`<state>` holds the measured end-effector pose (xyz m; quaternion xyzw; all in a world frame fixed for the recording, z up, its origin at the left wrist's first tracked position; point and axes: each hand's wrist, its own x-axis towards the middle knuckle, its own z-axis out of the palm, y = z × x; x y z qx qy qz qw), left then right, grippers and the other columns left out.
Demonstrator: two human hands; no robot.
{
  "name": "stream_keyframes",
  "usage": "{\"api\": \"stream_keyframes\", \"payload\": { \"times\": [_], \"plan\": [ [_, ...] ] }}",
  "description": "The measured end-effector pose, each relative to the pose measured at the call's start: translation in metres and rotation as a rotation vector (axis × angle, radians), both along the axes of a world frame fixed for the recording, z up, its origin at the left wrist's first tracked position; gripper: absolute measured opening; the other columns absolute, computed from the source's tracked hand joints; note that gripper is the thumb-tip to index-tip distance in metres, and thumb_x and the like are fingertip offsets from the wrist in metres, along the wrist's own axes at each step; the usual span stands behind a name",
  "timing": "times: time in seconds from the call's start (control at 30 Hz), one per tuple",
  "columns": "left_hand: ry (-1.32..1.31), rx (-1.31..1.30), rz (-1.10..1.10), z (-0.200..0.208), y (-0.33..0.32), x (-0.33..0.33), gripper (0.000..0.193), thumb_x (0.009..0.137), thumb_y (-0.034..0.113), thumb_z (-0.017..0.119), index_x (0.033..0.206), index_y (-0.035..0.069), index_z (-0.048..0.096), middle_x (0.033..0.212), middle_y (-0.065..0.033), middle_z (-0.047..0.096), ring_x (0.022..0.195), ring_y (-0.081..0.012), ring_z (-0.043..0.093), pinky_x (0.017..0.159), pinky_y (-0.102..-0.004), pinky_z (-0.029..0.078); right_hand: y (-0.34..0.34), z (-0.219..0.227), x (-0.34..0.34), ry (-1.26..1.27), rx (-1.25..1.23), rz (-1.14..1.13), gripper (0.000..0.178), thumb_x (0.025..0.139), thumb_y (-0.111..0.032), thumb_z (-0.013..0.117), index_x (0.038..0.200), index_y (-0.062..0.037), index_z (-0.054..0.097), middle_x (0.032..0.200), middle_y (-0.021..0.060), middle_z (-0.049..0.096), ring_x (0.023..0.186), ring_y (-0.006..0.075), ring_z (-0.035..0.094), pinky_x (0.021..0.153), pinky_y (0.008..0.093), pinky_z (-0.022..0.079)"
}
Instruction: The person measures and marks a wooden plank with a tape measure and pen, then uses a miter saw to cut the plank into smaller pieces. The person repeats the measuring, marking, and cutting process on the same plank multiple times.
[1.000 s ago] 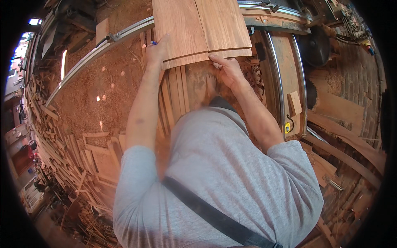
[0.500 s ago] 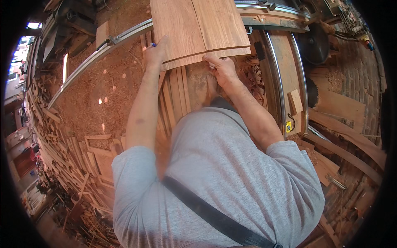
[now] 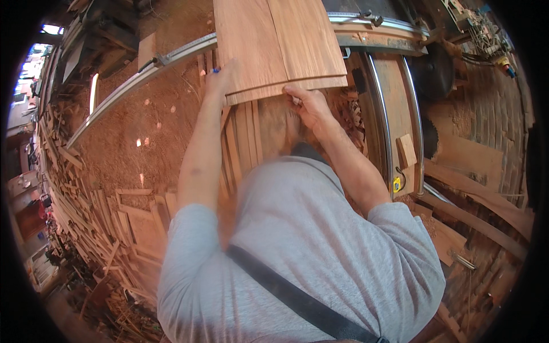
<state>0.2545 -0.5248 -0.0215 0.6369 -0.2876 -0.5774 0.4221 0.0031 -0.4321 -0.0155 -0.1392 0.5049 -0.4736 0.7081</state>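
Note:
A stack of flat wooden boards (image 3: 280, 40) extends from the top of the view toward me, with two boards lying side by side on top and more wood showing beneath along the near edge. Curled around the left edge near the corner is my left hand (image 3: 222, 80), slightly blurred. A small blue object (image 3: 215, 71), too small to name, shows by its fingers. My right hand (image 3: 307, 104) pinches the near edge with thumb and bent fingers. Its other fingertips are partly hidden under the wood.
A metal rail (image 3: 143, 74) runs behind the boards to both sides. On the right are two shiny rods (image 3: 382, 108), a small wood block (image 3: 407, 150), a yellow tape measure (image 3: 397, 183) and a round saw blade (image 3: 429, 138). Sawdust and offcuts (image 3: 117, 217) cover the floor at left.
The boards and both hands sit slightly lower in the view. The near edges of the upper and lower boards line up more closely. Both hands keep their places on the wood.

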Motion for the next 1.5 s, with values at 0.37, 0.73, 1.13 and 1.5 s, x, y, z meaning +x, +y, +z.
{"api": "stream_keyframes", "payload": {
  "times": [0.37, 0.73, 1.13, 1.5],
  "plan": [
    [0.438, -0.134, 0.002, -0.044, -0.003, 0.025, 0.055, 0.096, 0.035, 0.074, 0.133, -0.005, 0.063, 0.128, -0.0158, 0.069, 0.113, -0.0214, 0.067, 0.095, -0.0329, 0.053, 0.002, -0.004, -0.001, -0.160, -0.015, -0.049, 0.024, 0.092, -0.018, 0.079, 0.110, -0.0075, 0.067, 0.097, 0.0007, 0.069, 0.081, 0.0124, 0.062, 0.076, 0.0304, 0.053],
    [-0.918, -0.221, -0.167, 0.117, 0.041, 0.028, 0.040, 0.091, 0.040, 0.075, 0.097, 0.003, 0.063, 0.090, -0.0177, 0.074, 0.084, -0.0322, 0.073, 0.075, -0.0424, 0.057, 0.005, -0.022, -0.007, -0.198, -0.031, 0.000, 0.021, 0.093, -0.020, 0.078, 0.108, -0.0078, 0.069, 0.098, 0.0036, 0.071, 0.091, 0.0174, 0.066, 0.085, 0.0366, 0.054],
    [-1.963, -0.379, -0.474, 0.089, 0.029, -0.087, 0.050, 0.079, 0.031, 0.080, 0.111, -0.001, 0.061, 0.102, -0.0224, 0.071, 0.089, -0.0311, 0.073, 0.070, -0.0408, 0.061, -0.007, 0.000, 0.024, -0.447, 0.002, -0.030, 0.016, 0.098, -0.016, 0.068, 0.107, -0.0027, 0.068, 0.107, 0.0106, 0.070, 0.111, 0.0320, 0.067, 0.101, 0.0504, 0.055],
    [-0.531, -0.126, -0.181, 0.054, 0.013, 0.054, 0.055, 0.090, 0.036, 0.079, 0.126, -0.002, 0.063, 0.119, -0.0163, 0.072, 0.103, -0.0297, 0.072, 0.088, -0.0443, 0.058, -0.013, -0.017, 0.043, -0.526, -0.075, -0.077, 0.018, 0.098, -0.020, 0.066, 0.109, -0.0065, 0.067, 0.106, 0.0073, 0.068, 0.109, 0.0284, 0.064, 0.093, 0.0488, 0.055]
  ]
}}
